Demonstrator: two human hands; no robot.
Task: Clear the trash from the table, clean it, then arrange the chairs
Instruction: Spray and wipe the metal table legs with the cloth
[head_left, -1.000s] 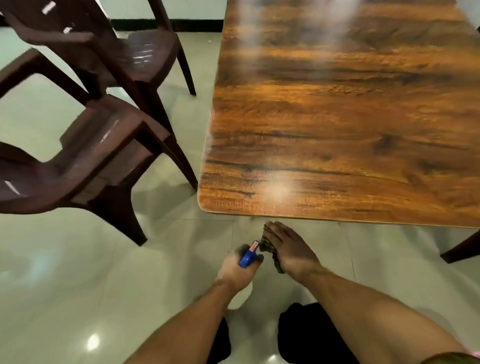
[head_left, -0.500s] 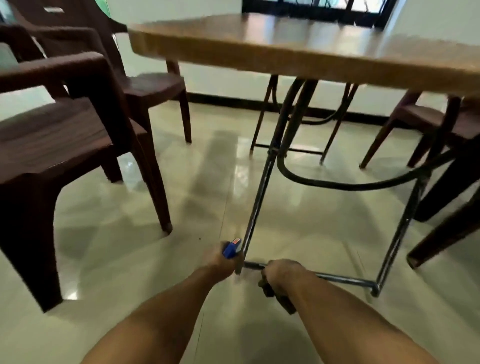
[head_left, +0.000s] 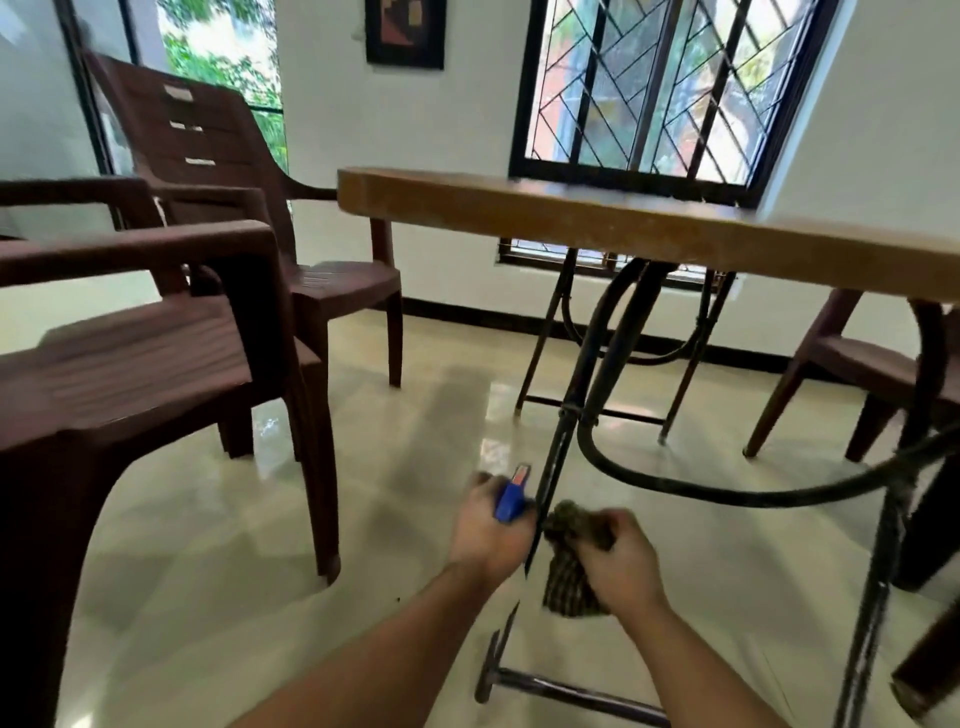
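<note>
While the left hand (head_left: 485, 535) grips a sprayer (head_left: 509, 501), the right hand (head_left: 626, 558) clutches a cloth (head_left: 569, 584).

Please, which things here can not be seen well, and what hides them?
Head view only:
Table top: camera sits below it, only the front edge shows.
Blue sprayer: left hand covers its body.
Cloth: partly bunched inside the right hand.
Right-side chair: cut by the frame edge and table legs.

Floor: glossy cream tiled floor (head_left: 415, 467), reflecting window light.
Standing on it: black metal tube table frame (head_left: 566, 415); near-left brown plastic armchair (head_left: 130, 374); far-left brown plastic armchair (head_left: 322, 286); right brown plastic chair (head_left: 857, 364).
Table: thick wooden tabletop (head_left: 623, 228), seen edge-on.
</note>
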